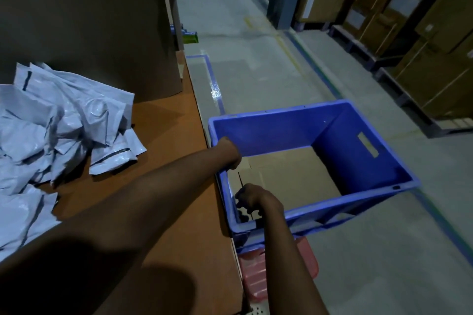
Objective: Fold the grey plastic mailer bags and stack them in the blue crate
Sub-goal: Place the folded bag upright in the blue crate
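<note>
A blue crate (358,151) stands right of the table on a red stool, with brown cardboard lining its bottom. My left hand (230,153) grips the crate's near-left rim, fingers curled over the edge. My right hand (253,199) is closed on the same rim closer to me, at the near corner. A loose pile of grey plastic mailer bags (51,130) lies unfolded on the table at the left, away from both hands. No bag shows inside the crate.
The orange-brown table (166,174) runs along the left. A large brown cardboard sheet (89,28) stands behind the bags. The red plastic stool (256,279) sits under the crate. Grey floor with blue tape lines; stacked cartons on pallets (422,20) at the right.
</note>
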Demonstrator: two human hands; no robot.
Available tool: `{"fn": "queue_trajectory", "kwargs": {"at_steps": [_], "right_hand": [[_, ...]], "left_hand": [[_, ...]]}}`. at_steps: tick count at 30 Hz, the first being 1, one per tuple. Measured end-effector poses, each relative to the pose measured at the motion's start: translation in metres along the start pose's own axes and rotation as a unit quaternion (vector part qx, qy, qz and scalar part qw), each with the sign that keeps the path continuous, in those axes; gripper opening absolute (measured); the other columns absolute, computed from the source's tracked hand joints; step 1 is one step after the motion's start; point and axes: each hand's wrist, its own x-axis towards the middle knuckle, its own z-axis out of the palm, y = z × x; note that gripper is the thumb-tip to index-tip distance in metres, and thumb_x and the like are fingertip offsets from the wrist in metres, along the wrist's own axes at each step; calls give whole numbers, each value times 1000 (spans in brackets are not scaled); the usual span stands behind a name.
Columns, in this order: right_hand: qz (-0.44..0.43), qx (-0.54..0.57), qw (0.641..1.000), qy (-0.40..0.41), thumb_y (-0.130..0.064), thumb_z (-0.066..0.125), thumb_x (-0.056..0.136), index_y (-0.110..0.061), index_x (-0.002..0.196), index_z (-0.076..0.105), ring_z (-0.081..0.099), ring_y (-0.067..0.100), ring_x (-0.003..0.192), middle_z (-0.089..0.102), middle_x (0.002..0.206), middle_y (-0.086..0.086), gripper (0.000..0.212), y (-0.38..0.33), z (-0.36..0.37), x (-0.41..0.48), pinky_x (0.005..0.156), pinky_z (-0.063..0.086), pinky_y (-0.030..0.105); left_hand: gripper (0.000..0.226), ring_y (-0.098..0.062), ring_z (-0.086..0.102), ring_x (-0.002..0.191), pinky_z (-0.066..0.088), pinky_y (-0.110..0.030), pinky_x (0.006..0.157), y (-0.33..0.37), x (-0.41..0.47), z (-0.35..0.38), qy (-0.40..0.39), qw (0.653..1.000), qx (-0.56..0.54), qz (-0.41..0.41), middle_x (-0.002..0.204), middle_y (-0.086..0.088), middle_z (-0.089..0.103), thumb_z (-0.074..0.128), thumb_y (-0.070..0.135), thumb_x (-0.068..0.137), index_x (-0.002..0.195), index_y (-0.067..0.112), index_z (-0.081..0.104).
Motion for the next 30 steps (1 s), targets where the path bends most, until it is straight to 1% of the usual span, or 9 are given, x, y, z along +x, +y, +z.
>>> {"fn": "queue_trajectory", "kwargs": {"at_steps": [4,8,12,16,21,23,25,27,30], "right_hand": [[-24,-44,997,-52,-6,58,100,-1,129,67,65,31,116,64,138,12,30,5,-10,0,80,53,37],[-19,-29,998,-50,-15,62,100,-8,135,64,61,31,124,64,136,13,35,3,-17,-8,86,49,36],[-45,-46,995,-80,-12,65,99,-6,130,70,65,25,98,69,120,12,32,3,-16,-13,67,51,32],[-49,-79,993,-67,-6,66,98,-5,134,67,59,23,95,65,134,13,36,0,-20,-13,62,48,31],[-39,-56,996,-64,-1,61,99,0,133,66,61,27,96,67,129,17,34,0,-26,-19,75,52,38],[-28,-26,999,-23,-5,58,99,-2,133,66,66,32,106,68,128,17,35,4,-25,-17,90,55,47],[-25,12,998,48,-17,58,97,-15,135,66,64,34,116,66,131,10,39,12,-23,-16,98,53,46],[-33,40,989,137,-31,58,97,-31,132,65,62,32,118,66,131,5,36,20,-25,-21,98,51,42],[-78,82,958,262,-37,59,99,-36,123,66,66,26,108,73,114,-3,25,30,-36,-35,90,54,40]], "left_hand": [[27,-13,56,94,37,-38,105,-8,24,2,-32,999,2,7,108,14,66,43,35,100,110,35,67],[27,-16,56,102,37,-41,104,-15,29,4,-6,1000,-29,-10,114,11,63,43,38,99,113,33,66],[24,-17,59,104,37,-40,96,-16,14,4,31,997,-69,-13,112,7,69,50,37,102,113,26,69],[36,-24,57,122,39,-43,105,-10,5,-3,80,995,-64,8,137,-2,58,59,39,102,133,22,60],[39,-24,56,124,38,-44,106,-6,-1,-4,101,991,-86,28,140,-3,57,61,38,101,136,21,57],[32,-25,57,121,40,-41,100,-10,-6,-4,119,982,-140,32,138,-4,58,56,35,103,133,23,59],[32,-26,59,120,45,-39,97,-15,-17,-4,179,962,-202,47,136,-6,61,52,28,102,132,26,62],[38,-26,59,119,44,-36,95,-21,-35,1,270,927,-255,56,131,-5,66,53,21,98,133,28,65],[38,-22,60,114,38,-37,94,-26,-65,23,412,852,-320,36,122,2,72,55,17,95,129,28,70]]}}
